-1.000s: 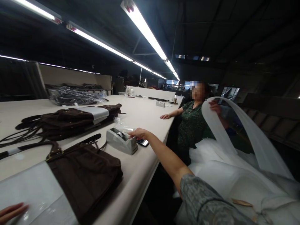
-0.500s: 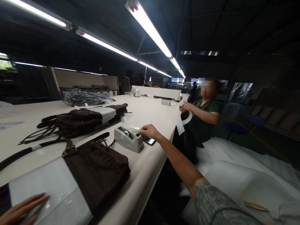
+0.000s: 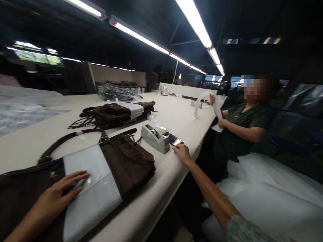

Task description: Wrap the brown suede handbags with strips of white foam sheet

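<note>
A dark brown handbag (image 3: 131, 156) lies on the table in front of me, a white foam sheet (image 3: 101, 191) wrapped round its middle. My left hand (image 3: 63, 190) rests on that sheet with its fingers stretched out. Just right of the grey tape dispenser (image 3: 156, 139), my right hand (image 3: 182, 153) hovers near the table edge, thumb and fingers pinched together. Whatever may be in the pinch is too small to make out. Beyond these fingers a phone (image 3: 173, 138) lies beside the dispenser.
A second wrapped brown bag (image 3: 111, 116) lies farther back, with a plastic-covered pile (image 3: 117, 91) behind it. Across the table corner a co-worker (image 3: 242, 124) holds a white strip (image 3: 217, 111). White foam sheets (image 3: 267, 188) are heaped at right; clear plastic (image 3: 27, 107) lies left.
My view has turned left. My right hand has drawn away from the dispenser's end, towards the table edge. The co-worker's white strip has been raised and spread between both hands.
</note>
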